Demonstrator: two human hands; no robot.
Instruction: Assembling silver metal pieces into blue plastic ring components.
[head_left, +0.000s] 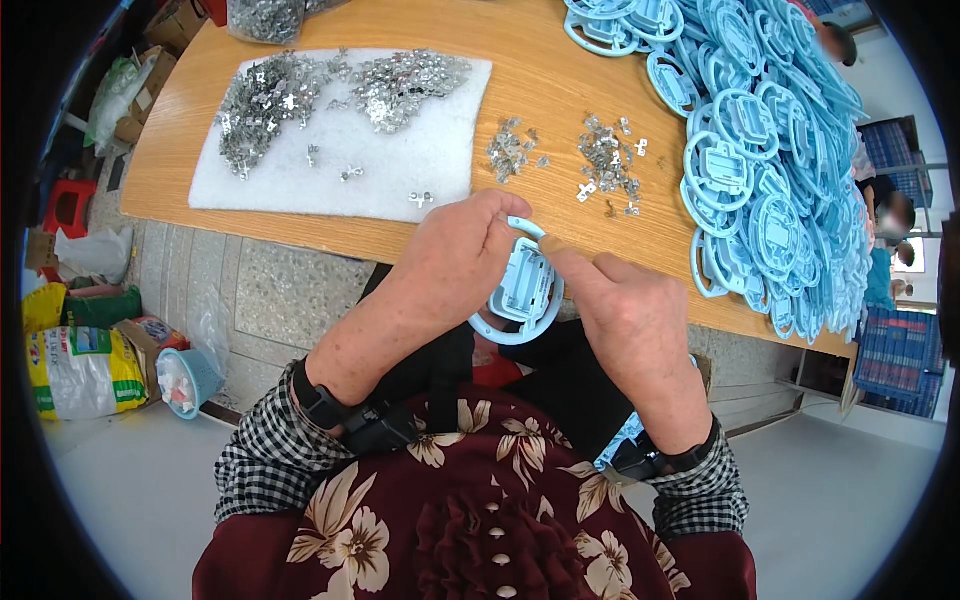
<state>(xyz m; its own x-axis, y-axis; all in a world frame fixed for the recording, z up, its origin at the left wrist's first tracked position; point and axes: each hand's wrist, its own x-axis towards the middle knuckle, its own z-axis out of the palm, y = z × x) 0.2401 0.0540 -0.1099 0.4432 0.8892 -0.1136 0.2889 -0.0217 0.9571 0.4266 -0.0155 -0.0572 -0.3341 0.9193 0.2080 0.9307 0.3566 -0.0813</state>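
Observation:
Between my hands, just off the table's near edge, is a light-blue plastic frame (522, 287), an oval ring with a rectangular compartment in its middle. My left hand (452, 250) is closed on the ring's upper left side. My right hand (628, 305) is closed too, its thumb and forefinger at the upper right of the ring; whether a small part sits under those fingertips is hidden. Beyond them on the table lie two little heaps of small metal clips, a left one (512, 150) and a right one (608, 155).
A white foam sheet (340, 185) carries two larger piles of metal clips on the wooden table (540, 75). Many light-blue frames (770, 170) are heaped at the right. A bag of metal parts (266, 18) stands far left. On the floor are a blue bin (200, 375) and sacks (85, 370).

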